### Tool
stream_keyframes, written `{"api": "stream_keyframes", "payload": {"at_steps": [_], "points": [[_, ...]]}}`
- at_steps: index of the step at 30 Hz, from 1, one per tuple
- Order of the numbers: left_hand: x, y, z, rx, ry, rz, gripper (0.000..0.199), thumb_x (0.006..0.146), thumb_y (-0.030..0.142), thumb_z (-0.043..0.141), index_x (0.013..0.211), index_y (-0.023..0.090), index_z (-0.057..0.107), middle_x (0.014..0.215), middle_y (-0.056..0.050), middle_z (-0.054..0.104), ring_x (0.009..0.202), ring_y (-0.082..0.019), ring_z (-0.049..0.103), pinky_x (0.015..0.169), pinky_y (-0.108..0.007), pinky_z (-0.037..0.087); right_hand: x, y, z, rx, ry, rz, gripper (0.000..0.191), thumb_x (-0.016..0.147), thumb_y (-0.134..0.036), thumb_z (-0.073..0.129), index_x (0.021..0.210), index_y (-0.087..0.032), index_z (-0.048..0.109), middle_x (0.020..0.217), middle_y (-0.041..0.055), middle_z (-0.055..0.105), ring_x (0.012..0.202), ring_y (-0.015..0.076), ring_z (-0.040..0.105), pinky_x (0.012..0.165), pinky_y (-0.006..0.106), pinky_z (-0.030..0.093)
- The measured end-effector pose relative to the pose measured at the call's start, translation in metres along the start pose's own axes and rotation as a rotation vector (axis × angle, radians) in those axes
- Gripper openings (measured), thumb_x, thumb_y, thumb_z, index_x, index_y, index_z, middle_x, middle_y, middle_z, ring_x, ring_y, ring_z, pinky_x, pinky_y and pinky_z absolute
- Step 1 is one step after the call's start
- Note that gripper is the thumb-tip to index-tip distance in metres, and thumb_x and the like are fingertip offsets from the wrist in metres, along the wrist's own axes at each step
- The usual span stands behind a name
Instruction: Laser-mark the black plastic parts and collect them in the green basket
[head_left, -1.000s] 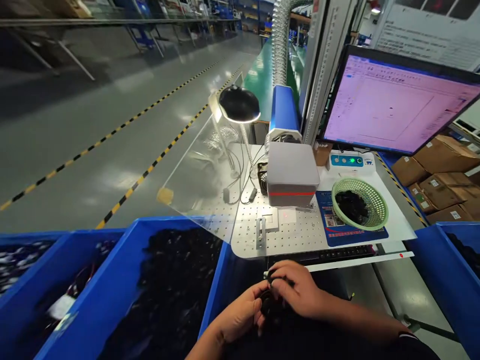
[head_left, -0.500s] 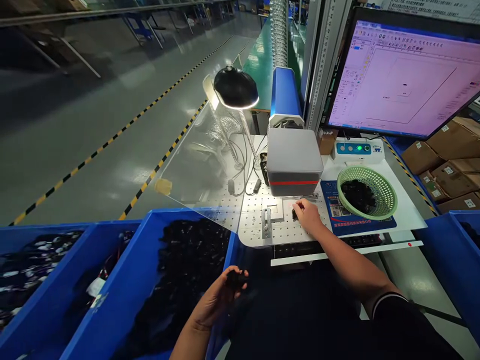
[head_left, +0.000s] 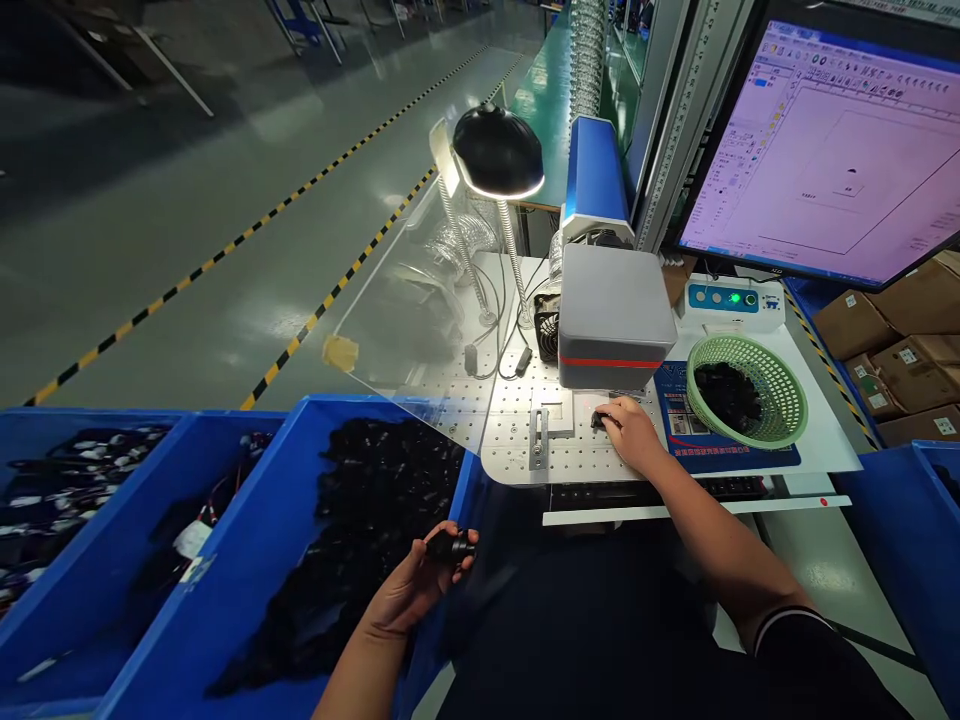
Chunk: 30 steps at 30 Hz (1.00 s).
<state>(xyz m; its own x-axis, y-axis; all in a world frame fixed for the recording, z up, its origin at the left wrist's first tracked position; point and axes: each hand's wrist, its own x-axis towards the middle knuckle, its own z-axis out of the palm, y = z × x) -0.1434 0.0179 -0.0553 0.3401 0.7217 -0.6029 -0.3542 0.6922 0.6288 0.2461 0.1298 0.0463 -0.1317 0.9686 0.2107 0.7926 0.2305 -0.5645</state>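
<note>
My left hand (head_left: pixel 420 575) is closed around a small black part (head_left: pixel 450 547) with a rounded, ribbed end, beside the rim of a blue bin. Its exact kind I cannot make out. My right hand (head_left: pixel 630 432) pinches another small black piece (head_left: pixel 598 420) just above or on the perforated white work plate (head_left: pixel 510 455); whether it touches the plate I cannot tell. Left of those fingers sits a small square metal fixture (head_left: pixel 559 412) with a slotted bracket (head_left: pixel 538 440). A grey machine head (head_left: pixel 616 315) with a red stripe overhangs the spot.
A green basket (head_left: pixel 799 400) of black pieces stands on a blue mat (head_left: pixel 679 425) at the right. Blue bins (head_left: pixel 292 440) of black parts line the left. A black lamp (head_left: pixel 499 150), clear sheet (head_left: pixel 405 340), monitor (head_left: pixel 817 160) and control box (head_left: pixel 731 303) surround the plate.
My left hand has moved a little left and turned, so the black part shows more. My right hand stays at the plate. The whole view has shifted slightly.
</note>
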Motion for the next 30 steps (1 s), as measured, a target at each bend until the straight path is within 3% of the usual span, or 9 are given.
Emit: {"api": "stream_keyframes", "payload": {"at_steps": [6, 10, 13, 22, 30], "points": [[-0.003, -0.003, -0.003, -0.241, -0.246, 0.052, 0.047, 0.07, 0.06, 0.075, 0.101, 0.026, 0.064, 0.109, -0.006, 0.064, 0.084, -0.019, 0.063, 0.07, -0.028, 0.046, 0.01, -0.008, 0.011, -0.141, 0.084, 0.125, 0.01, 0.09, -0.026, 0.062, 0.087, -0.018, 0.068, 0.084, 0.0062, 0.062, 0.084, 0.0218, 0.058, 0.078, 0.033, 0.046], [-0.003, -0.002, -0.003, -0.275, -0.299, 0.056, 0.044, 0.074, 0.056, 0.073, 0.104, 0.025, 0.066, 0.111, -0.008, 0.064, 0.086, -0.02, 0.064, 0.072, -0.029, 0.048, 0.01, -0.013, 0.016, -0.131, 0.15, 0.127, 0.019, 0.088, -0.029, 0.064, 0.104, -0.02, 0.067, 0.095, 0.0084, 0.063, 0.091, 0.0245, 0.058, 0.081, 0.036, 0.048], [-0.002, -0.002, -0.002, -0.278, -0.314, 0.05, 0.043, 0.075, 0.055, 0.073, 0.105, 0.025, 0.066, 0.112, -0.008, 0.064, 0.087, -0.021, 0.064, 0.073, -0.029, 0.048, 0.012, -0.011, 0.018, -0.085, 0.144, 0.091, 0.023, 0.089, -0.025, 0.061, 0.111, -0.021, 0.066, 0.101, 0.0092, 0.063, 0.097, 0.0253, 0.058, 0.085, 0.038, 0.048], [-0.001, -0.002, -0.001, -0.243, -0.29, 0.054, 0.043, 0.074, 0.056, 0.073, 0.102, 0.024, 0.067, 0.11, -0.008, 0.065, 0.085, -0.021, 0.064, 0.071, -0.029, 0.048, 0.027, -0.019, 0.035, -0.019, 0.16, 0.131, 0.007, 0.088, -0.022, 0.063, 0.09, -0.019, 0.069, 0.092, 0.007, 0.067, 0.094, 0.0239, 0.058, 0.082, 0.035, 0.047], [-0.002, -0.003, -0.003, -0.231, -0.249, 0.032, 0.044, 0.071, 0.056, 0.076, 0.102, 0.025, 0.067, 0.111, -0.008, 0.066, 0.085, -0.022, 0.064, 0.071, -0.029, 0.048, 0.023, -0.023, 0.037, 0.0, 0.153, 0.181, 0.02, 0.084, -0.022, 0.064, 0.104, -0.018, 0.067, 0.091, 0.0058, 0.065, 0.088, 0.0223, 0.058, 0.08, 0.034, 0.047]]}}
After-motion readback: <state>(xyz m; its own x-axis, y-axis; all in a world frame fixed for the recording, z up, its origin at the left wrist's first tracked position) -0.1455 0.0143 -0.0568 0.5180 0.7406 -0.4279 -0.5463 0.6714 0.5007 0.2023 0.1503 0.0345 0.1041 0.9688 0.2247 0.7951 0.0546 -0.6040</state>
